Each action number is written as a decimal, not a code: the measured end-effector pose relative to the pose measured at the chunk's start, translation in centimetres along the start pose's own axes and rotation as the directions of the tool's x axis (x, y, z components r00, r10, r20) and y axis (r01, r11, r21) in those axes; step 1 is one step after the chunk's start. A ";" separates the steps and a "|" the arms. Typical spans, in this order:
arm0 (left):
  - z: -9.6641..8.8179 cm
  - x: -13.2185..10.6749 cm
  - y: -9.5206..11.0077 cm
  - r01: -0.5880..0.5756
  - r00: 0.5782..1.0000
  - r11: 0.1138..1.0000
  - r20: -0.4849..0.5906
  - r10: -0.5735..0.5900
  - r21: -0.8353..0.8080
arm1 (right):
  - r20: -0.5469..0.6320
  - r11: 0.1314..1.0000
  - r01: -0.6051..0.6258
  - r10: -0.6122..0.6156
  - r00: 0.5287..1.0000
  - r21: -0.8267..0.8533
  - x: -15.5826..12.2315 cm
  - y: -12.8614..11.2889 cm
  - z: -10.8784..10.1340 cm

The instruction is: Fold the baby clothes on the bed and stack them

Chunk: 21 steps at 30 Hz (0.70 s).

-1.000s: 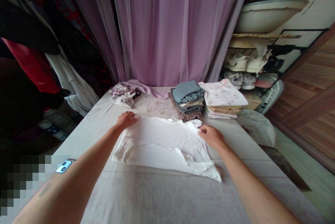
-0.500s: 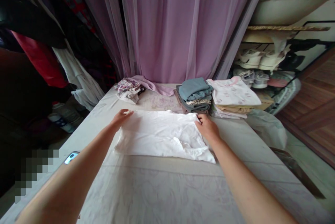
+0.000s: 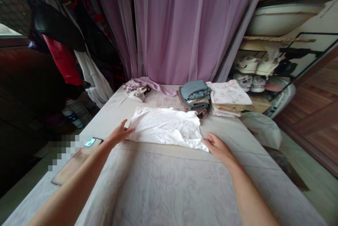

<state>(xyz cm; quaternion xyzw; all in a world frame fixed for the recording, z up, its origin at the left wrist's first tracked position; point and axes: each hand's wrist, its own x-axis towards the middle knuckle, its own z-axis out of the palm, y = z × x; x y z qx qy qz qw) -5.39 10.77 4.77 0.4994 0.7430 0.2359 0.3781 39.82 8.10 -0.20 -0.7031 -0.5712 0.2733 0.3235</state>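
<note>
A white garment (image 3: 163, 125), which looks like a shirt, lies folded into a wide strip, with creases and a loose flap toward its right end. At its left edge is my left hand (image 3: 120, 133), open, the thumb and forefinger apart and the fingertips touching the cloth. My right hand (image 3: 218, 147) is at the near right corner, its fingertips on the fabric and its fingers loosely apart. The undersides of the fingers on both sides are partly hidden.
Behind the garment stand a pile of folded dark and blue-grey clothes (image 3: 195, 95) and a pile topped by a white printed shirt (image 3: 228, 92). Crumpled patterned cloth (image 3: 136, 89) lies at the far left. A phone (image 3: 76, 162) rests by my left forearm. Shoes (image 3: 246, 64) fill a right-hand rack.
Both hands have left the garment's far corners and come nearer to me, the right one to the near corner. The camera view has shifted, showing more of the phone.
</note>
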 end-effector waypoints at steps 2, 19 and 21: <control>0.8 -0.3 -0.1 -0.019 0.998 0.998 -0.052 0.022 0.067 | 0.000 0.981 0.062 -0.063 0.998 -0.184 -0.7 -1.3 0.2; 0.5 -4.5 -5.7 -0.178 0.935 0.983 -0.319 0.155 -0.043 | -0.232 0.985 0.087 -0.121 0.965 -0.152 -5.0 -0.6 -0.5; 0.4 -5.0 -6.1 -0.136 0.939 0.990 -0.323 0.118 -0.033 | -0.365 0.985 0.049 -0.108 0.925 -0.166 -6.2 -1.0 0.1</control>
